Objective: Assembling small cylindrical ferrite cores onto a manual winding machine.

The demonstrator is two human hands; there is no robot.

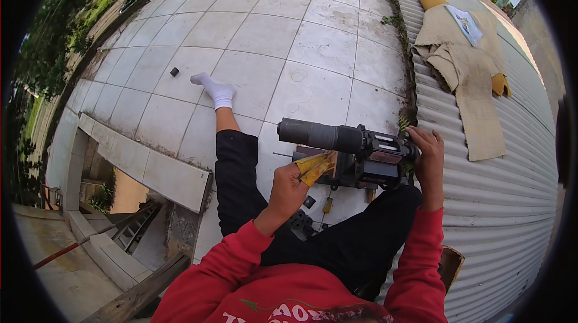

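A black tube-shaped device (319, 135) lies crosswise between my legs, its long barrel pointing left. Toward its right end are a toothed ring and a slotted frame. My right hand (428, 154) curls round that right end. Below the barrel, my left hand (284, 193) pinches a worn yellow strip (314, 167) with dark stains, close to the device's underside. A black base part (344, 172) sits under the device, partly hidden. Several small black cylinders (301, 222) and a small yellow-handled piece (327, 205) lie on the tiles between my thighs.
I sit on a white tiled roof (253, 34). A small black block (174, 72) lies beyond my socked foot (215, 89). To the right, corrugated sheeting (512, 202) carries beige sacking (463, 64). At left, a low ledge (150, 163) borders an opening with a ladder (137, 226).
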